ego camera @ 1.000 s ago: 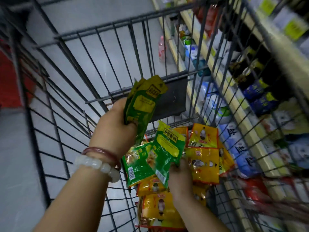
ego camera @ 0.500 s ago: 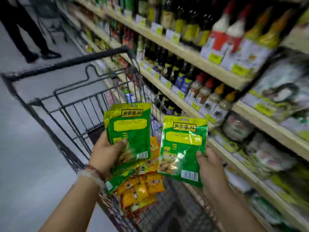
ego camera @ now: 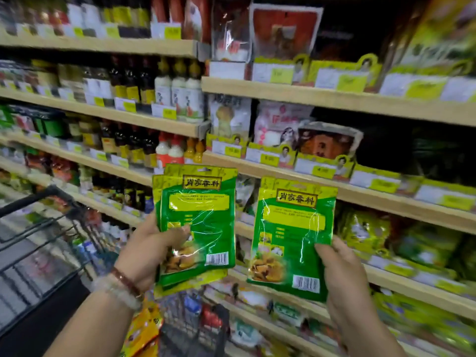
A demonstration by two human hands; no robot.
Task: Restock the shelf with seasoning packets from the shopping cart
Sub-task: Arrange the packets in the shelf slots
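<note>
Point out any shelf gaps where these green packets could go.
A dark gap shows right of the brown carton on the wooden shelf; its depth is unclear. The bottle rows and the row of green-yellow bags look packed.

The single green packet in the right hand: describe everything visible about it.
The green packet is a flat, glossy plastic pouch, green with a yellow top band, a dark label of Chinese characters, a yellow panel, a food picture at the lower left and a barcode at the lower right. It is upright, facing the camera, in front of the shelves. The right hand pinches its lower right edge.
</note>
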